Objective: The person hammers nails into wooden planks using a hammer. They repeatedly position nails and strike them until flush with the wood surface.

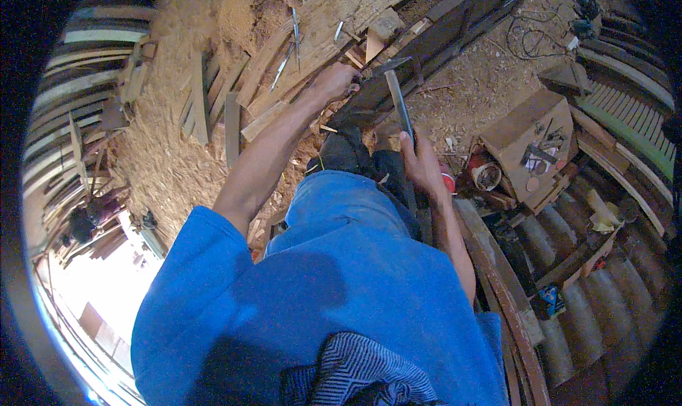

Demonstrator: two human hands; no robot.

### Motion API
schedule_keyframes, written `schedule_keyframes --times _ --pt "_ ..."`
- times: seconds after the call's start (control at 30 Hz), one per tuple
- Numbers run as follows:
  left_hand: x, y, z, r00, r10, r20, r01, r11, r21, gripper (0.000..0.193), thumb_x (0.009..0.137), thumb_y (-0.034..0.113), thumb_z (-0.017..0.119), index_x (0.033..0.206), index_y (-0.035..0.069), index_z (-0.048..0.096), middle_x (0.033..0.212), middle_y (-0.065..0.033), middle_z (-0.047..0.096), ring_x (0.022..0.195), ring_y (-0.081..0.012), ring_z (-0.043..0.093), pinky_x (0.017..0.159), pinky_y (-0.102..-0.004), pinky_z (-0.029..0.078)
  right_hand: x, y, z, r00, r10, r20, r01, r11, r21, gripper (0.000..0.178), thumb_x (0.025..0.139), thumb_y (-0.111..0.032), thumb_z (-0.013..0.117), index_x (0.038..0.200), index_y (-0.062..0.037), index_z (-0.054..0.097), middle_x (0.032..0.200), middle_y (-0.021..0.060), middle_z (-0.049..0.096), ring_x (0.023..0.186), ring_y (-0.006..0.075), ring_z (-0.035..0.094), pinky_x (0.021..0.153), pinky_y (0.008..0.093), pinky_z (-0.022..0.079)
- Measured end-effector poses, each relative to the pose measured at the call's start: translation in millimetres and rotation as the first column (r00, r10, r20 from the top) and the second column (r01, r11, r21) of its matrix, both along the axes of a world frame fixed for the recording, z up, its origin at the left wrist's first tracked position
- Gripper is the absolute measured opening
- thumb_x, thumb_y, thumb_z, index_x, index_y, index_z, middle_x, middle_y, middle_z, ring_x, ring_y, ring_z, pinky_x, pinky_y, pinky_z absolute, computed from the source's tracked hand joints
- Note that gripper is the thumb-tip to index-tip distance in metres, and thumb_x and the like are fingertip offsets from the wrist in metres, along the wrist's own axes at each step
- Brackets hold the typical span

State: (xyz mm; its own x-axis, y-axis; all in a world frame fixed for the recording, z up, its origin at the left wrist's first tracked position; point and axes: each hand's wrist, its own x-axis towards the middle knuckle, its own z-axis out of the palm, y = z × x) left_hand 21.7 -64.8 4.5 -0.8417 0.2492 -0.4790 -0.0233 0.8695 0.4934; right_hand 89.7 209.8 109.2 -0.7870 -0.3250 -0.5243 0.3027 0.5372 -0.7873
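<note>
My right hand (420,162) grips the lower handle of a hammer (401,111). Its head points away from me, over the near edge of a long dark beam (455,24). To the left, my left hand (337,83) is closed with its fingers curled down at the beam; whatever it pinches is too small and hidden to make out. Small wood offcuts (384,28) lie just beyond that hand. On the broad wooden plank (323,33) beside it rest a thin metal tool (296,35) and a short white stick (338,31).
Sawdust and shavings cover the ground (177,122), with loose boards (198,97) at the left. On the right stand a wooden box (522,125) with small tools on top and a round tin (486,175). A cable (529,40) coils at the far right. Long timbers (494,278) lie beside my right arm.
</note>
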Motion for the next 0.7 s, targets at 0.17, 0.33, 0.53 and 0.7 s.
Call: schedule_keyframes --times 0.17,0.33,0.53,0.7 --pt "-1 3 2 1.0 0.002 0.031 0.0 0.998 -0.057 0.027 0.079 0.023 0.072 0.103 0.011 0.07 0.096 -0.0195 0.068 0.091 -0.0374 0.065 0.077 -0.0494 0.052 -7 -20 -9 0.999 -0.037 -0.019 0.038 0.998 0.056 0.039 0.099 -0.035 0.046 0.106 0.0027 0.053 0.084 0.0191 0.06 0.077 0.0304 0.058 0.071 0.0429 0.045" --pt "4 2 7 0.993 0.107 0.044 -0.104 0.992 -0.073 0.023 0.08 0.022 0.071 0.099 0.009 0.071 0.093 -0.021 0.067 0.089 -0.0374 0.066 0.076 -0.0486 0.052 -10 -26 -11 0.999 0.018 0.039 -0.021 0.998 0.067 0.039 0.1 -0.034 0.045 0.105 0.0029 0.054 0.08 0.0184 0.061 0.076 0.033 0.06 0.072 0.043 0.046" --pt "7 -3 5 0.993 0.117 -0.007 -0.118 0.991 -0.071 0.024 0.079 0.024 0.07 0.094 0.005 0.071 0.087 -0.0225 0.067 0.085 -0.0394 0.065 0.077 -0.0471 0.052 -9 -27 -22 0.995 -0.035 -0.091 0.039 0.998 0.041 0.04 0.098 -0.035 0.046 0.108 0.0034 0.054 0.085 0.0224 0.062 0.085 0.0392 0.061 0.078 0.0452 0.046" --pt "9 -8 -3 0.994 0.103 -0.031 -0.103 0.995 -0.006 0.027 0.077 0.026 0.072 0.093 0.003 0.07 0.087 -0.024 0.066 0.085 -0.04 0.065 0.077 -0.0477 0.051 -11 -27 -26 0.997 0.04 -0.067 -0.03 0.991 0.131 0.042 0.098 -0.036 0.047 0.11 0.003 0.055 0.088 0.0245 0.062 0.087 0.0415 0.06 0.077 0.0468 0.046"
